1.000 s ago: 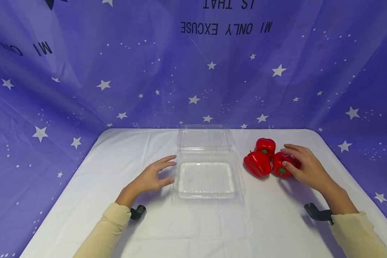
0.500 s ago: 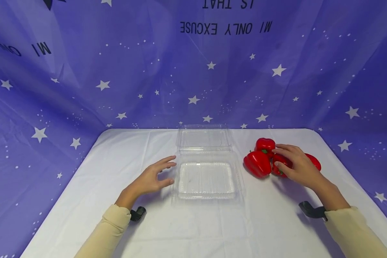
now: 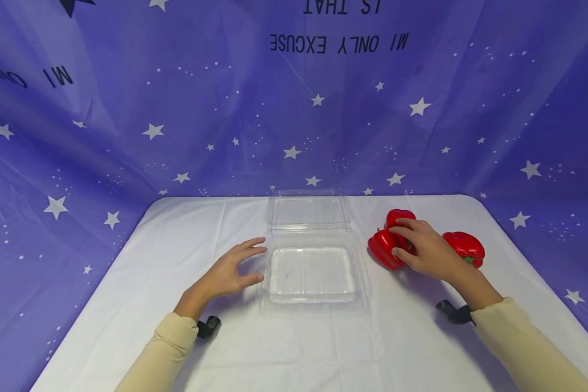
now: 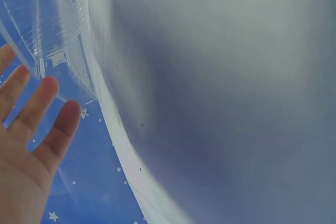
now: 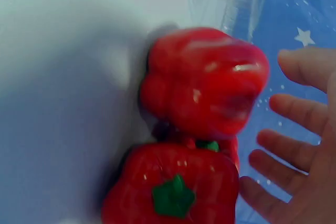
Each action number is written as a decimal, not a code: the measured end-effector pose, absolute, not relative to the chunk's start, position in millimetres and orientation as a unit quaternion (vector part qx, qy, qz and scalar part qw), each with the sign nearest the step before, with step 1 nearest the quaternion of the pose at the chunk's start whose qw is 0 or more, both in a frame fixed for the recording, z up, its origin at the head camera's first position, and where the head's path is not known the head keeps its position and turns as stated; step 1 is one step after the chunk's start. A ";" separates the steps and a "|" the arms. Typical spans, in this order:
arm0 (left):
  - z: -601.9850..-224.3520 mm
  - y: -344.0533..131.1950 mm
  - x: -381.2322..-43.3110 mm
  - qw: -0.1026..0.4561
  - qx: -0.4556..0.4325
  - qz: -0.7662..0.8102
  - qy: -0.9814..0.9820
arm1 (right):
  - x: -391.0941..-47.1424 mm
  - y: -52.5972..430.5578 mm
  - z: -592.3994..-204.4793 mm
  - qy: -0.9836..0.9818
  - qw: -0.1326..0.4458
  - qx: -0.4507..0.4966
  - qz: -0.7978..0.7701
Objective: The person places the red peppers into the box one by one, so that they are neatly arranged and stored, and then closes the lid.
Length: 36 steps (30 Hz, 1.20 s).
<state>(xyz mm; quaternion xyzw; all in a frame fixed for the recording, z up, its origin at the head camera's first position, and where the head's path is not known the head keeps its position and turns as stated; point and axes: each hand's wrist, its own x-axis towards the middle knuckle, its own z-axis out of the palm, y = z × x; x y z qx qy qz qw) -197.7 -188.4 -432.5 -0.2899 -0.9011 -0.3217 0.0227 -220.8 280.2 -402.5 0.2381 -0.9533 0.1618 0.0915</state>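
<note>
In the head view, my right hand (image 3: 428, 250) reaches over a cluster of red bell peppers, its fingers spread and loosely bent. Its fingertips overlap the left bell pepper (image 3: 384, 251) and the back bell pepper (image 3: 399, 215); another between them is mostly hidden by the hand. Beyond the wrist lies a further red bell pepper (image 3: 464, 246). The right wrist view shows a bell pepper with a green stem (image 5: 170, 184) just beside the fingers. My left hand (image 3: 225, 272) is held with fingers apart beside the left edge of an opened clear plastic clamshell container (image 3: 313, 298).
The container's lid (image 3: 307, 209) is folded back toward the rear of the white-covered table (image 3: 323, 354). A purple star-printed curtain (image 3: 294, 109) hangs behind and around it. Black wrist mounts (image 3: 208, 326) stick out below both hands.
My right hand has moved left across the peppers, uncovering the rightmost one and covering the middle one. The left hand has stayed in place beside the container.
</note>
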 end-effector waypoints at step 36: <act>-432.4 -192.2 -204.4 -0.004 -0.290 -0.334 -0.897 | -219.8 260.0 -420.8 -0.952 0.066 0.251 0.162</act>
